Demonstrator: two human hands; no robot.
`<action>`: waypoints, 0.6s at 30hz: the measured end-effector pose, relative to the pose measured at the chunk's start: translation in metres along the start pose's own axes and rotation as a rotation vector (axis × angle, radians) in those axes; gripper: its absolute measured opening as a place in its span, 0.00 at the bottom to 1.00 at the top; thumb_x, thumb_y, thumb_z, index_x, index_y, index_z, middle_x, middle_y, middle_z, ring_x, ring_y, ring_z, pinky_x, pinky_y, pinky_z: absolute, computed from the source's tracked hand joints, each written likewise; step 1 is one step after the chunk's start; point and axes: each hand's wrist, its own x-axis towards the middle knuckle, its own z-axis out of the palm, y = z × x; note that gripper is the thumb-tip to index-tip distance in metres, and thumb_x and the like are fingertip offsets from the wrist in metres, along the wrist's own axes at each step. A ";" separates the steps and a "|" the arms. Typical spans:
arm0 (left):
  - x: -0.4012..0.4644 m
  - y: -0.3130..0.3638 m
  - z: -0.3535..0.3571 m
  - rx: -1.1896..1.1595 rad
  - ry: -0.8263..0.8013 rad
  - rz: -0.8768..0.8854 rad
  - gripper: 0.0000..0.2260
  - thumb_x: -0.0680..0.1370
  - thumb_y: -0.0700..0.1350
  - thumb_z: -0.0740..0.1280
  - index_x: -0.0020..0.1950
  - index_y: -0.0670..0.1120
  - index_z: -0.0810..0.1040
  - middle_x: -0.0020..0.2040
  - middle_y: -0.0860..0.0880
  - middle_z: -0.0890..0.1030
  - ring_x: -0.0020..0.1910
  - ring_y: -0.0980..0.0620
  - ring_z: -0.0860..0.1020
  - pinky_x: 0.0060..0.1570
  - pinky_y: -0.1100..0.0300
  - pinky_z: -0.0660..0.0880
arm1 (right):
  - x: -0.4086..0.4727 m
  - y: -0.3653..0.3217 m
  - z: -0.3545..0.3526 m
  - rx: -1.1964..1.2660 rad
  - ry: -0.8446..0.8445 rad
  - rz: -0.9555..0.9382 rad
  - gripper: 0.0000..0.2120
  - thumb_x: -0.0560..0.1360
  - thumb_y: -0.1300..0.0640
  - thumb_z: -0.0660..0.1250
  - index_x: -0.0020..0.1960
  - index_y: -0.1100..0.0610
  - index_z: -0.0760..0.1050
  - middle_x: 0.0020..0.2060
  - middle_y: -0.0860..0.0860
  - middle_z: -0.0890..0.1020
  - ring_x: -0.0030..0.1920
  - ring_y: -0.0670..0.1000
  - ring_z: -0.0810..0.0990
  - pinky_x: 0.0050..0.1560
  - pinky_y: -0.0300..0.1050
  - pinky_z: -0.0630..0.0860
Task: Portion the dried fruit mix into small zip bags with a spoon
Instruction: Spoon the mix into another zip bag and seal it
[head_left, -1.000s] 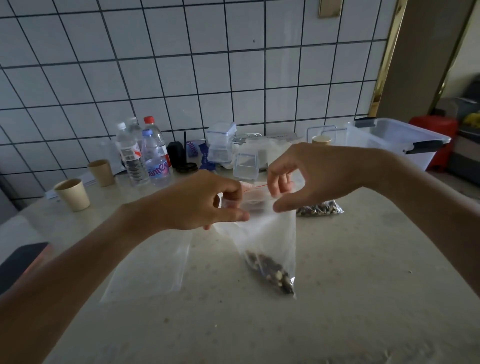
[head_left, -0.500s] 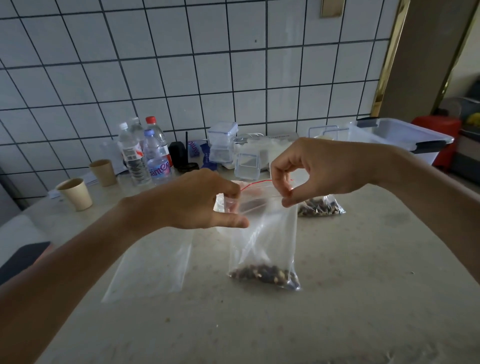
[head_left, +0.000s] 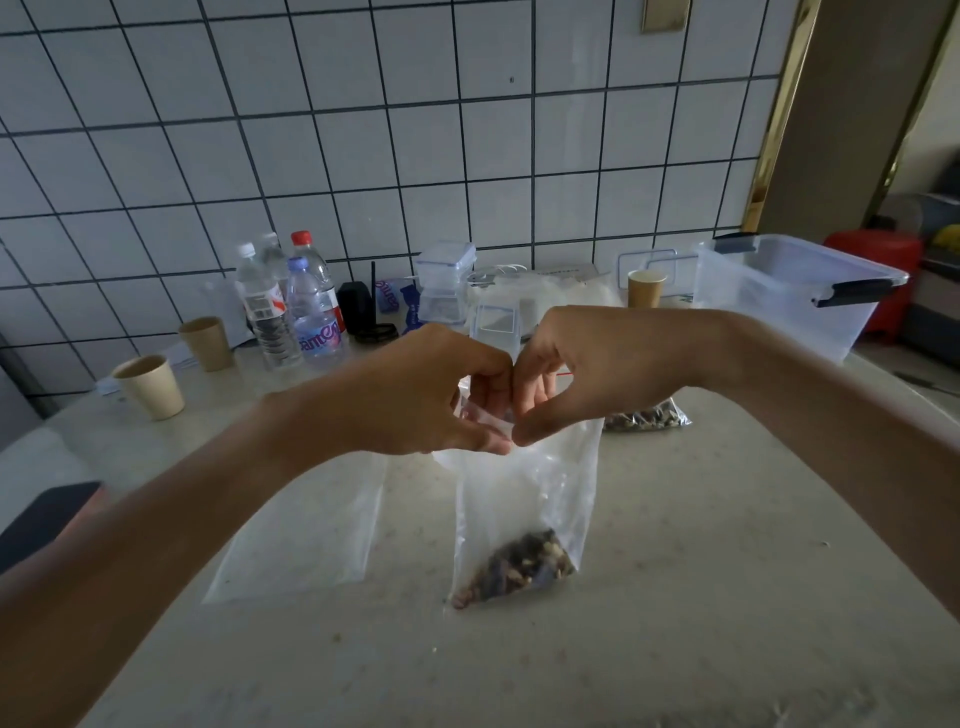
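Since 0.5 s ago hands have closed together; fruit slid to one corner. Left hand (head_left: 415, 395) & right hand (head_left: 587, 364) pinch zip bag (head_left: 524, 499) top, hanging above table (head_left: 727, 571). Press seal along w/ even pressure.

A small clear plastic zip bag (head_left: 524, 499) is held above the pale speckled table (head_left: 675, 597), pinched at its top between the left hand (head_left: 415, 395) and the right hand (head_left: 597, 369), with brown dried fruit mix (head_left: 519, 566) gathered in its bottom corner. An empty flat clear plastic bag (head_left: 306, 535) is laid to its left. A filled clear bag (head_left: 649, 418) is laid behind the right hand. Clear plastic water bottles (head_left: 291, 306) and tan paper cups (head_left: 150, 387) are set at the back left, a large clear plastic storage tub (head_left: 789, 291) at the back right.
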 end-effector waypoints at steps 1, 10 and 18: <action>0.000 -0.001 0.000 0.021 0.005 -0.006 0.16 0.71 0.52 0.81 0.44 0.64 0.75 0.43 0.66 0.81 0.33 0.64 0.81 0.33 0.75 0.72 | 0.001 0.000 0.000 -0.016 -0.013 0.009 0.04 0.76 0.45 0.75 0.46 0.44 0.85 0.43 0.40 0.86 0.47 0.38 0.83 0.58 0.43 0.80; -0.004 -0.002 -0.004 0.140 -0.003 -0.009 0.15 0.71 0.58 0.80 0.53 0.61 0.79 0.42 0.67 0.77 0.39 0.62 0.81 0.38 0.71 0.75 | 0.001 0.005 0.001 0.030 0.045 0.027 0.10 0.71 0.53 0.81 0.40 0.48 0.79 0.35 0.41 0.82 0.38 0.41 0.80 0.46 0.40 0.78; -0.003 -0.023 -0.008 0.307 -0.109 -0.076 0.14 0.72 0.63 0.77 0.52 0.58 0.81 0.36 0.74 0.76 0.41 0.78 0.73 0.33 0.72 0.64 | -0.011 0.005 -0.002 -0.084 0.077 -0.010 0.12 0.72 0.61 0.79 0.39 0.53 0.76 0.38 0.44 0.78 0.43 0.42 0.76 0.46 0.35 0.72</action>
